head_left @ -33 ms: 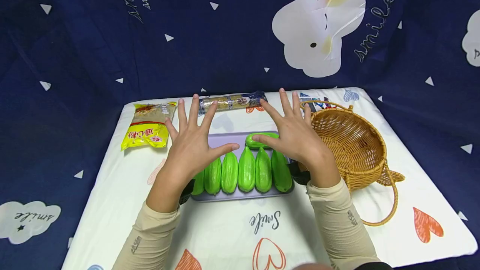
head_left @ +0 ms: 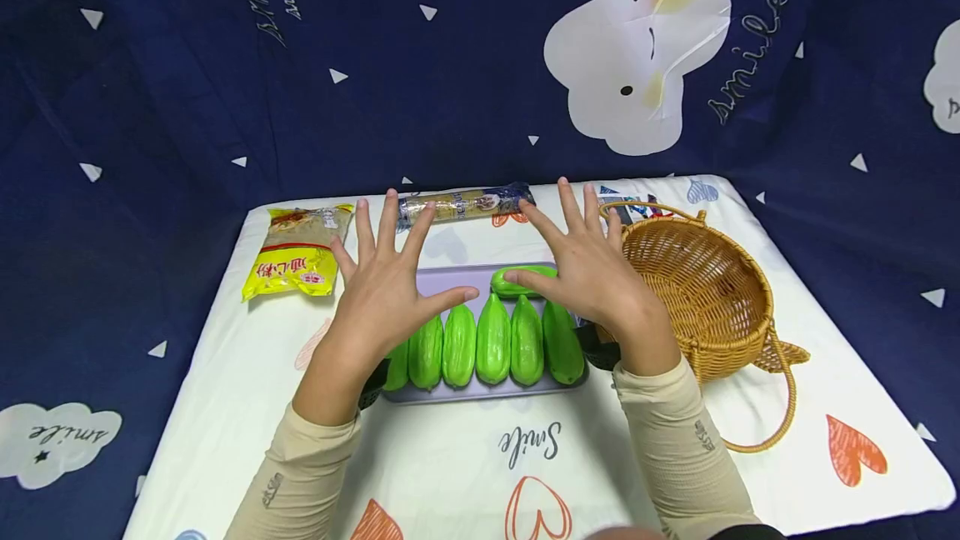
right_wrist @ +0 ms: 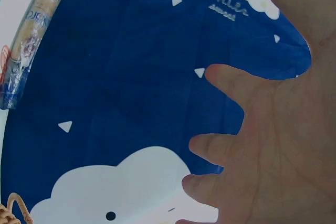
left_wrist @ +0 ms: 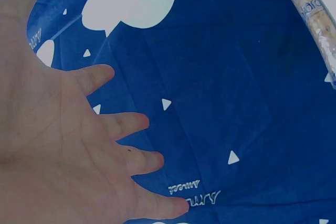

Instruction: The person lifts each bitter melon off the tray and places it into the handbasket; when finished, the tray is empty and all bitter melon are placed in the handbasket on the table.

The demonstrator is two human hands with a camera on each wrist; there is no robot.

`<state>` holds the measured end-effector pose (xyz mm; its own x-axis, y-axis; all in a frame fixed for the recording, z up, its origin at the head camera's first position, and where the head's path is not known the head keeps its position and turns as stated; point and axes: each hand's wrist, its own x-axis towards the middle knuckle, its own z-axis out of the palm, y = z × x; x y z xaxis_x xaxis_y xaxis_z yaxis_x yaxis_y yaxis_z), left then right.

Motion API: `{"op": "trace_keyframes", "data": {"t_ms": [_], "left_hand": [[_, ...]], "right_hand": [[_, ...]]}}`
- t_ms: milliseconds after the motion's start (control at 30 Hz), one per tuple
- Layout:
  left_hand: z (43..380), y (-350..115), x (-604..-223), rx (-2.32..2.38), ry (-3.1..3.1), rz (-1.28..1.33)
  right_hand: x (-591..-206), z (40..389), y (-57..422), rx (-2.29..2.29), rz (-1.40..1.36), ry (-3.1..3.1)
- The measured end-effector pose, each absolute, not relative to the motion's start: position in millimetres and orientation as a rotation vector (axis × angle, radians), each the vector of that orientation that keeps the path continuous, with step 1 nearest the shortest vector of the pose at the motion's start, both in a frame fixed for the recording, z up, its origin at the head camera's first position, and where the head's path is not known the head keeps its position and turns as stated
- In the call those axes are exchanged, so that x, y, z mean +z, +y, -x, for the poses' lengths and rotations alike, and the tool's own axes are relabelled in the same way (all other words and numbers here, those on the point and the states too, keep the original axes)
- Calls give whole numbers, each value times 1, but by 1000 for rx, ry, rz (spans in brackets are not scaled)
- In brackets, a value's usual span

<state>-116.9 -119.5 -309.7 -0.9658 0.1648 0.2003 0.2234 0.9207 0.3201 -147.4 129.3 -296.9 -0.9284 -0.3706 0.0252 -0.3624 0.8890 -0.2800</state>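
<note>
Both hands hover with fingers spread, palms away from the head camera and holding nothing. My left hand (head_left: 384, 294) is over the left end of a pale purple tray (head_left: 480, 394). Over the tray's right end is my right hand (head_left: 600, 277). Several long green fruits or vegetables (head_left: 492, 340), ridged and tapered, lie side by side in the tray. One more green piece (head_left: 504, 282) lies crosswise behind them, partly behind the right thumb. In the wrist views, the left palm (left_wrist: 68, 140) and right palm (right_wrist: 283, 145) show bare, fingers stretched out.
A yellow-and-clear food bag (head_left: 292, 265) lies at the back left. Behind the tray lies a long clear-wrapped package (head_left: 465, 205). On the right, a wicker basket (head_left: 697, 298) with looped handles stands partly behind the right forearm. Behind it a small printed packet (head_left: 637, 208) peeks out.
</note>
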Motion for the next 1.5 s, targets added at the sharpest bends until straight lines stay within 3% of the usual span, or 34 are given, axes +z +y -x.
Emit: {"op": "trace_keyframes", "data": {"t_ms": [367, 700, 867, 1133, 1500], "left_hand": [[113, -139, -323, -593, -2917, 186], [93, -204, -406, -832, -3096, -247], [83, -209, -438, -1079, -3162, -235], [75, -201, -451, -1362, -3087, -249], [75, -201, -455, -1249, -3103, -196]], "right_hand": [[-310, 137, 134, -570, 647, 3057], [-390, 98, 146, -701, 525, 3071], [-416, 86, 151, -614, 348, 2990], [-428, 83, 152, -612, 283, 2959], [-427, 78, 150, -677, 259, 2973]]}}
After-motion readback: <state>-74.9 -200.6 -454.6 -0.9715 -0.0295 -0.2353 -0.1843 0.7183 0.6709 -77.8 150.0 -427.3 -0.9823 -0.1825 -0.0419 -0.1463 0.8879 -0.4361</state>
